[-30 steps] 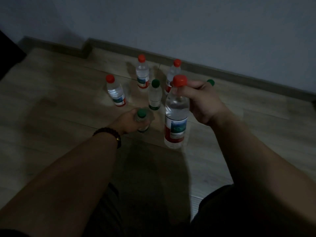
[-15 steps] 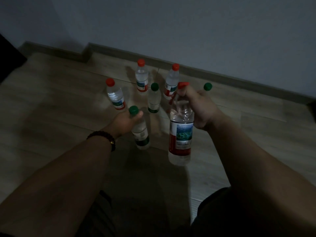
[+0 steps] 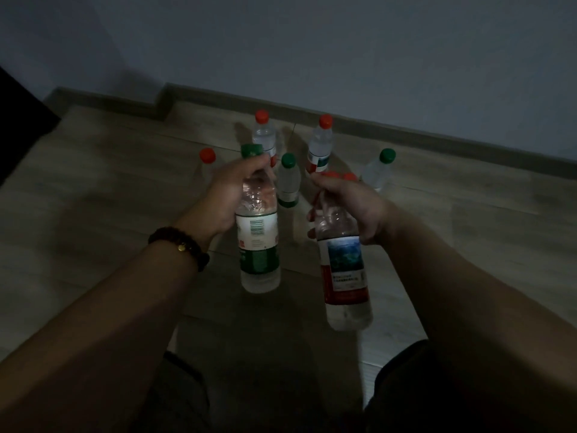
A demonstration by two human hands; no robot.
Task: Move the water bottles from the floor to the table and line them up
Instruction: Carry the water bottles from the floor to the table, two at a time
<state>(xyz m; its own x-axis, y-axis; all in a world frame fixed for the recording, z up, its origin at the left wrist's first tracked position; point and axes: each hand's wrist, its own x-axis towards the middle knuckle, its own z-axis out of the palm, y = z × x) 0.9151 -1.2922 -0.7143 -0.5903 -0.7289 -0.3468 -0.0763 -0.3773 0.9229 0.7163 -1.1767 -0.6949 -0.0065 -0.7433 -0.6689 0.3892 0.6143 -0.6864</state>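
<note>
The light is dim, and a dark shape [image 3: 18,114] cut off at the left edge cannot be identified. A red-capped clear plastic bottle [image 3: 207,156] stands on the wooden plank floor [image 3: 93,214], its body mostly hidden behind the left hand [image 3: 231,195]. That hand's fingers are curled round the neck of a green-capped, green-labelled clear bottle [image 3: 257,239], held upright with clear water inside. Behind it stand a second red-capped bottle [image 3: 263,135], a small green-capped bottle [image 3: 288,185] and a third red-capped bottle [image 3: 320,145]. The right hand [image 3: 349,207] grips the neck of a red-labelled clear bottle [image 3: 343,270] holding water, its red cap blurred and half covered. A far-right green-capped bottle [image 3: 379,170] is partly hidden.
</note>
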